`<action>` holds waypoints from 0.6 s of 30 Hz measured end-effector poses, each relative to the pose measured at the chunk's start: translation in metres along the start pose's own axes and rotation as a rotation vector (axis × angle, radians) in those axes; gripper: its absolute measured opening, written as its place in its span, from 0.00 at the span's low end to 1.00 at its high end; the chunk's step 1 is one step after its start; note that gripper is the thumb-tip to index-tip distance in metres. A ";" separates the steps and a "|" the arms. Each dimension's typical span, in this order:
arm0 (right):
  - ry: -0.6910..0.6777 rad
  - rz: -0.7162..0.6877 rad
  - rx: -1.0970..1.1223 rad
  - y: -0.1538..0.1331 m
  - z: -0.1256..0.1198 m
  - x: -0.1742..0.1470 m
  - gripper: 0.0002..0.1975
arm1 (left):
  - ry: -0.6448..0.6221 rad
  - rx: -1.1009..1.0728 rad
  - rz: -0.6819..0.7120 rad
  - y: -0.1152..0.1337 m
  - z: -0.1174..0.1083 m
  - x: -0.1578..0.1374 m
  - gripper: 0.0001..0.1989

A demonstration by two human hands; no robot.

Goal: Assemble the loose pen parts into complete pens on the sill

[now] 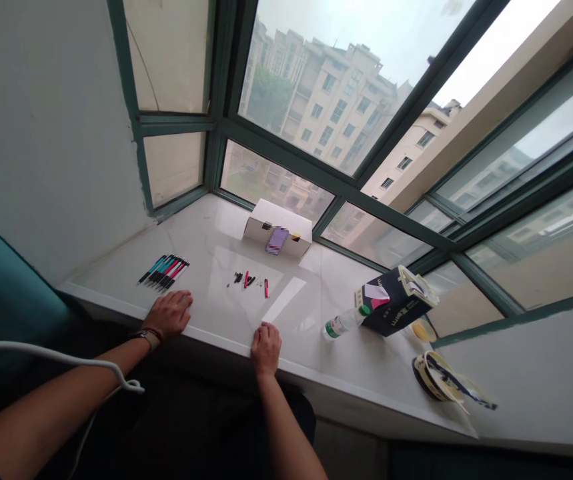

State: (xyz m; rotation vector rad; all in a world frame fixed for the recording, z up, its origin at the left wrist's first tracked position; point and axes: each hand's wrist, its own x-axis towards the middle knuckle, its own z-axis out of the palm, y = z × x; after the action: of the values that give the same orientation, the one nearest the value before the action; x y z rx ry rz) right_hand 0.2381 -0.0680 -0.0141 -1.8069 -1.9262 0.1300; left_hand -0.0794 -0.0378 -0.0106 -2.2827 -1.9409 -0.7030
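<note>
My left hand (pixel 170 313) lies on the front edge of the white sill (pixel 301 347), fingers resting on the surface, holding nothing I can see. Just beyond it is a row of several pens (pixel 165 272) in blue, red, white and black. My right hand (pixel 266 348) rests on the same edge with its fingers loosely curled in, nothing showing in them. Farther in, between the two hands, lie small pen parts: a red barrel (pixel 246 280), another red piece (pixel 266 288) and several black bits (pixel 238 277). Neither hand touches the parts.
A white box (pixel 253 228) stands against the window, a purple blurred phone-like object (pixel 277 240) leaning on it. To the right are a plastic bottle (pixel 341 324) with a green cap, a dark carton (pixel 391 310) and a roll of tape (pixel 436 377). A white cable (pixel 66 357) crosses my left forearm.
</note>
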 end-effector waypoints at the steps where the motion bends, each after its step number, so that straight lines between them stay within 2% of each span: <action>1: 0.004 -0.003 0.002 0.000 -0.001 0.000 0.09 | 0.004 -0.009 -0.009 0.000 0.000 0.000 0.14; 7: 0.031 -0.017 -0.013 -0.003 -0.002 0.000 0.06 | 0.012 -0.020 -0.050 0.002 -0.001 0.000 0.13; 12: 0.043 0.000 -0.034 -0.006 -0.001 -0.001 0.04 | -0.047 -0.030 -0.068 0.011 0.011 0.016 0.09; 16: 0.033 0.015 -0.059 -0.006 -0.002 0.000 0.04 | -0.035 -0.095 -0.023 0.020 0.023 0.026 0.17; 18: -0.020 0.054 -0.083 -0.006 -0.004 0.007 0.05 | -0.012 -0.110 -0.012 0.021 0.027 0.027 0.20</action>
State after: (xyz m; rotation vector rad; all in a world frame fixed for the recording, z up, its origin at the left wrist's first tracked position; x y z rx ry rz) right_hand 0.2342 -0.0628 -0.0059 -1.9196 -1.9228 0.0880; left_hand -0.0486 -0.0080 -0.0193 -2.3441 -1.9695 -0.8191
